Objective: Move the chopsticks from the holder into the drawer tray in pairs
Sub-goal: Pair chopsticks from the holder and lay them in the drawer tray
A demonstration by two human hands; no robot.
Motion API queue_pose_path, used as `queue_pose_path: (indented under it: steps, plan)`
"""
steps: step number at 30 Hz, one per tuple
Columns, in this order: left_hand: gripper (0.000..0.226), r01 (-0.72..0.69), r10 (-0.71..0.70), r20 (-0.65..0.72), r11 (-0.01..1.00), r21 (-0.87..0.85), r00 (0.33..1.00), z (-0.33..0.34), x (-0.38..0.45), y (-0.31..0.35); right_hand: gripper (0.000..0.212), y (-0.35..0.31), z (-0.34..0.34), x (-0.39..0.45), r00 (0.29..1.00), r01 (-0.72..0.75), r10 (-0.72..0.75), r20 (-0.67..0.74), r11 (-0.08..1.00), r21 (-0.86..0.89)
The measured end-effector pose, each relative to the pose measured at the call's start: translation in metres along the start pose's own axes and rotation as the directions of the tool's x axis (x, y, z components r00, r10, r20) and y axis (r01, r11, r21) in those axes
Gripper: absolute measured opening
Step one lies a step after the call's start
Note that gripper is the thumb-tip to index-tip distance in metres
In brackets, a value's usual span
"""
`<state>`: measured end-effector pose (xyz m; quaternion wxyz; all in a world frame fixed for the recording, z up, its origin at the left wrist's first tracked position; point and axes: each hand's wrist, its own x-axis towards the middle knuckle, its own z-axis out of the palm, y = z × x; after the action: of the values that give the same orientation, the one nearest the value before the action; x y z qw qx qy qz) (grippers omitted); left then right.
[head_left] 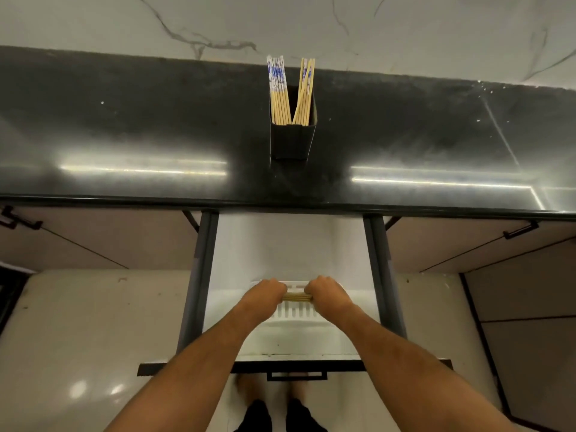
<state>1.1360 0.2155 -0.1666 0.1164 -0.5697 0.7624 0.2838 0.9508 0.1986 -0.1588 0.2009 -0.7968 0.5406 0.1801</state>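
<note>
From the head camera, the left hand (270, 292) and right hand (324, 291) are both curled closed around opposite ends of a small bundle of pale wooden chopsticks (297, 297), which lies crosswise between the two fists, directly over the white slotted plastic tray (296, 313) in the open white drawer (290, 244). How many sticks are in the bundle cannot be told. Well apart, on the glossy black countertop (124, 135), stands the dark rectangular holder (291, 140) (upright, near the back wall) with more chopsticks: blue-and-white patterned ones (277, 88) leaning left, plain wooden ones (305, 92) leaning right.
</note>
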Motion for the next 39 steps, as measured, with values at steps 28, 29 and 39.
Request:
queue_pose_path:
  steps: [28, 29, 39]
  plan:
    - [0.024, 0.080, -0.090, -0.054, 0.984, -0.156, 0.995, 0.055, 0.016, -0.007, 0.021, 0.019, 0.058, 0.019, 0.998, 0.051, -0.051, -0.043, 0.999, -0.012]
    - [0.024, 0.086, -0.099, -0.078, 0.984, -0.155, 0.992, 0.056, 0.014, -0.009, 0.021, 0.019, 0.058, 0.019, 0.997, 0.049, -0.050, -0.054, 0.998, -0.026]
    - [0.027, 0.090, -0.113, -0.136, 0.982, -0.164, 0.984, 0.062, 0.009, -0.014, 0.027, 0.020, 0.063, 0.023, 0.998, 0.049, -0.050, -0.038, 0.998, -0.049]
